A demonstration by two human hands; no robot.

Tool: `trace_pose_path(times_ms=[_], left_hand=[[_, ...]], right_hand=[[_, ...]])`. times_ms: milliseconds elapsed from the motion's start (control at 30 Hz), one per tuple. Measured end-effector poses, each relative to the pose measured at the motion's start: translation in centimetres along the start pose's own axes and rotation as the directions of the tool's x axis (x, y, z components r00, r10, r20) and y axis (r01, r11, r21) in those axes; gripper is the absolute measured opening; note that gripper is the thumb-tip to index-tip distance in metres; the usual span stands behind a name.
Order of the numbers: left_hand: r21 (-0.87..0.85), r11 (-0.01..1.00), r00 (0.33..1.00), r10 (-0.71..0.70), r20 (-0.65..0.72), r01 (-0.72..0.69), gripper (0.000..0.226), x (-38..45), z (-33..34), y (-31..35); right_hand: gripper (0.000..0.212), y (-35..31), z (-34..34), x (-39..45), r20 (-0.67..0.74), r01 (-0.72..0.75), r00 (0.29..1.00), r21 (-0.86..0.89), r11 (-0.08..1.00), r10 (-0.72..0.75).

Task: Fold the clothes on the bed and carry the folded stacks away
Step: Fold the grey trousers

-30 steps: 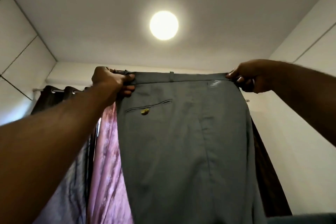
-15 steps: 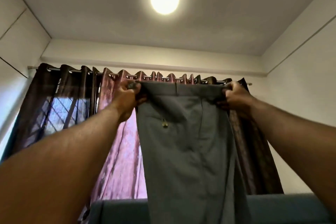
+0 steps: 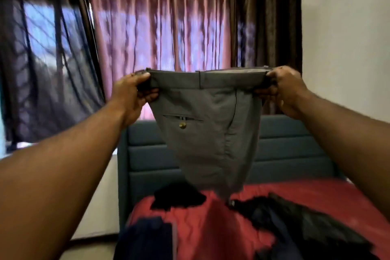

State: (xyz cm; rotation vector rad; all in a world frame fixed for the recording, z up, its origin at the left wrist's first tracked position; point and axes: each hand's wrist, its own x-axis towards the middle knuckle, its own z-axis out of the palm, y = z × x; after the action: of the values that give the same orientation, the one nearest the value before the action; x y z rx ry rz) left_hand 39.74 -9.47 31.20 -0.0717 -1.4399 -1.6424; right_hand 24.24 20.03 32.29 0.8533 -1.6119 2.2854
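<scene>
Now you've lowered the grey woven trousers (image 3: 207, 133) from ceiling height to mid-frame; your left hand (image 3: 132, 93) and right hand (image 3: 285, 88) each pinch a waistband end, legs trailing onto the red quilted bed (image 3: 211, 228), ready for laying flat.

Grey trousers (image 3: 207, 133), red bedsheet (image 3: 211, 228), teal headboard (image 3: 147, 154).

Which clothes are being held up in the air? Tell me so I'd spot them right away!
Look at the blue padded headboard behind the red bed. In front of it hang the grey trousers, stretched by the waistband between the left hand and the right hand. They are the only grey garment and the only one off the bed, with a brass button under the back pocket.
</scene>
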Motion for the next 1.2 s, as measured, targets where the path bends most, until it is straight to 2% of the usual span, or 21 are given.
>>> trace_pose_path(times_ms=[67, 133, 167, 233, 267, 367, 467, 533, 633, 700, 733, 800, 833, 867, 900, 967, 1000, 1033, 1100, 1167, 1200], left_hand=[[-0.006, 0.978, 0.977, -0.207, -0.053, 0.207, 0.018, -6.3, -3.1, -7.0], [-0.041, 0.91, 0.905, -0.414, -0.099, 0.412, 0.033, -13.9, -6.6, -14.0], [-0.026, 0.86, 0.854, -0.509, -0.109, 0.509, 0.042, -17.4, -8.3, -16.9], [0.086, 0.735, 0.739, -0.662, -0.122, 0.673, 0.043, -24.6, -11.4, -22.5], [0.142, 0.656, 0.671, -0.728, -0.141, 0.741, 0.036, -28.5, -12.7, -24.7], [0.287, 0.491, 0.552, -0.811, -0.195, 0.823, 0.013, -37.2, -15.3, -28.7], [0.387, 0.387, 0.494, -0.838, -0.231, 0.837, 0.046, -42.3, -17.2, -30.8], [0.393, 0.337, 0.45, -0.859, -0.243, 0.855, 0.065, -43.8, -18.1, -31.4], [0.439, 0.263, 0.391, -0.89, -0.233, 0.859, 0.083, -44.5, -19.3, -31.9], [0.565, 0.177, 0.333, -0.925, -0.185, 0.806, 0.087, -45.0, -20.1, -31.8], [0.622, 0.134, 0.287, -0.946, -0.151, 0.771, 0.086, -45.1, -20.5, -31.8], [0.696, 0.062, 0.179, -0.979, -0.097, 0.716, 0.074, -45.7, -20.9, -31.7], [0.712, 0.046, 0.159, -0.983, -0.093, 0.701, 0.066, -45.8, -21.1, -31.7], [0.712, 0.046, 0.176, -0.978, -0.11, 0.701, 0.058, -45.8, -21.1, -32.1], [0.7, 0.071, 0.227, -0.965, -0.132, 0.71, 0.049, -45.7, -21.0, -32.4], [0.654, 0.159, 0.359, -0.915, -0.184, 0.74, 0.039, -45.6, -20.4, -33.9], [0.631, 0.2, 0.406, -0.892, -0.199, 0.749, 0.037, -45.5, -19.8, -34.6], [0.612, 0.217, 0.426, -0.878, -0.219, 0.761, 0.035, -45.2, -19.4, -35.3], [0.619, 0.216, 0.423, -0.881, -0.209, 0.756, 0.032, -44.5, -18.7, -36.7], [0.774, 0.121, 0.36, -0.922, -0.145, 0.622, 0.034, -43.6, -18.7, -37.3], [0.884, 0.028, 0.289, -0.949, -0.123, 0.467, 0.038, -42.5, -18.5, -37.5]], right_hand=[[0.023, 7.3, -2.0, -5.0, -0.093, -0.21, 0.974, -0.039, 0.977, 0.206], [0.036, 14.9, -4.6, -11.3, -0.219, -0.393, 0.909, -0.176, 0.902, 0.353], [0.033, 18.9, -6.2, -14.4, -0.249, -0.488, 0.863, -0.194, 0.851, 0.439], [0.014, 25.2, -8.8, -21.3, -0.233, -0.679, 0.734, -0.229, 0.698, 0.638], [0.011, 28.1, -10.3, -25.0, -0.233, -0.76, 0.645, -0.297, 0.578, 0.728], [0.019, 31.9, -13.3, -32.9, -0.266, -0.839, 0.419, -0.478, 0.259, 0.868], [0.022, 33.4, -14.5, -37.6, -0.27, -0.837, 0.201, -0.547, 0.022, 0.942], [0.014, 34.3, -14.7, -39.0, -0.279, -0.784, 0.097, -0.612, -0.099, 0.955], [0.021, 35.1, -14.3, -40.0, -0.263, -0.649, 0.14, -0.753, -0.112, 0.955], [0.02, 35.7, -14.1, -40.5, -0.253, -0.538, 0.09, -0.826, -0.167, 0.963], [0.019, 35.7, -13.8, -40.5, -0.262, -0.477, 0.04, -0.853, -0.212, 0.964], [0.021, 36.1, -13.8, -41.2, -0.256, -0.31, -0.128, -0.907, -0.284, 0.958], [0.024, 36.2, -13.7, -41.4, -0.261, -0.263, -0.18, -0.916, -0.303, 0.948], [0.022, 36.4, -13.5, -41.5, -0.26, -0.272, -0.14, -0.917, -0.29, 0.955], [0.018, 37.2, -13.8, -41.8, -0.225, -0.414, -0.001, -0.887, -0.205, 0.974], [0.021, 39.1, -14.2, -42.5, -0.224, -0.726, 0.314, -0.683, 0.081, 0.923], [0.032, 40.0, -14.3, -42.5, -0.245, -0.812, 0.393, -0.545, 0.209, 0.887], [0.041, 40.8, -14.3, -42.5, -0.268, -0.855, 0.405, -0.45, 0.258, 0.874], [0.042, 41.5, -14.1, -42.2, -0.28, -0.875, 0.352, -0.437, 0.207, 0.893], [0.037, 41.8, -14.5, -41.7, -0.285, -0.864, 0.156, -0.503, -0.009, 0.946], [0.039, 42.5, -14.9, -41.1, -0.286, -0.839, 0.066, -0.534, -0.102, 0.956]])
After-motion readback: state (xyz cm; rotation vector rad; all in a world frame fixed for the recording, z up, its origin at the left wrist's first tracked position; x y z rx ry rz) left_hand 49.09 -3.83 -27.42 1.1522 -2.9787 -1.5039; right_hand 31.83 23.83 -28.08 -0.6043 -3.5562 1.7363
